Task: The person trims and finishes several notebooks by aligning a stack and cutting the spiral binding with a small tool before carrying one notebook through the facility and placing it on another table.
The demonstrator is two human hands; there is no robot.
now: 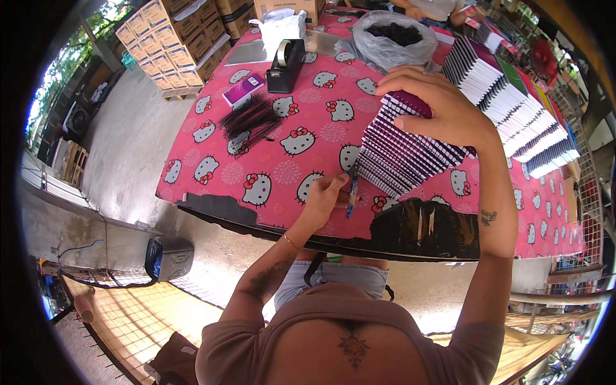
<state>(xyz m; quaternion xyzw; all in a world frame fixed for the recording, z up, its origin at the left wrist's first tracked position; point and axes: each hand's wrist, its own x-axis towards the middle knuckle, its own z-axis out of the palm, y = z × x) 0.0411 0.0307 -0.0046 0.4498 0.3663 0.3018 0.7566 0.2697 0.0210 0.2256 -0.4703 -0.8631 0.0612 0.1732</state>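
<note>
A tall stack of spiral-bound notebooks [410,144], with white page edges, black coils and a purple cover on top, stands on the table in front of me. My right hand [436,102] grips it from above, thumb on the near side and fingers curving over the far side. Beside the stack's lower left edge, my left hand [328,197] is closed around a slim blue tool [352,196] with a dark tip. That tip is at the coil ends; its exact kind is too small to make out. Loose black plastic coils [250,122] lie to the left.
A pink patterned cloth covers the table [308,96]. On it are a black tape dispenser [285,67], a purple-and-white box [244,88] and a clear bag of black coils [393,42]. More notebook stacks [507,96] stand right. Cartons [170,48] are piled far left; another person [430,9] is beyond.
</note>
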